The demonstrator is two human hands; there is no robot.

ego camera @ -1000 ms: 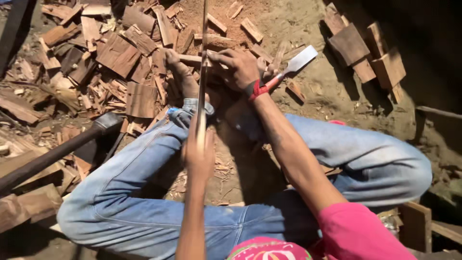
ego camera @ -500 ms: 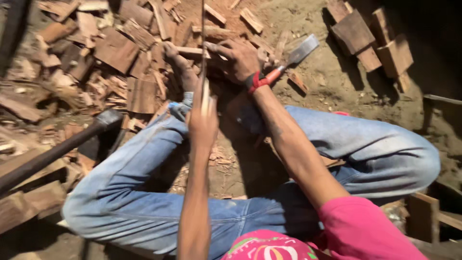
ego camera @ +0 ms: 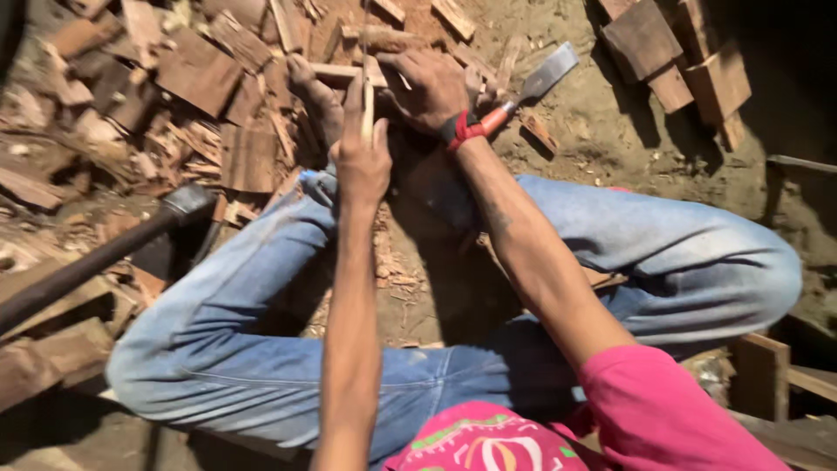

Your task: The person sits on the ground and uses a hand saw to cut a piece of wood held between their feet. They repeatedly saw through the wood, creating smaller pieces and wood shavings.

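The left hand (ego camera: 362, 161) is closed around a thin wooden stick (ego camera: 368, 96) that stands upright, just above the left knee. The right hand (ego camera: 433, 85) grips a chisel (ego camera: 534, 87) with a red handle, its flat blade pointing to the far right. A bare foot (ego camera: 314, 100) rests beside wood scraps (ego camera: 200, 78).

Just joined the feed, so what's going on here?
A person in jeans sits on dirt ground among wood scraps. The left hand holds a thin wooden strip upright. The right hand grips a red-handled chisel, its blade pointing away over the dirt. A bare foot rests beside the strip.
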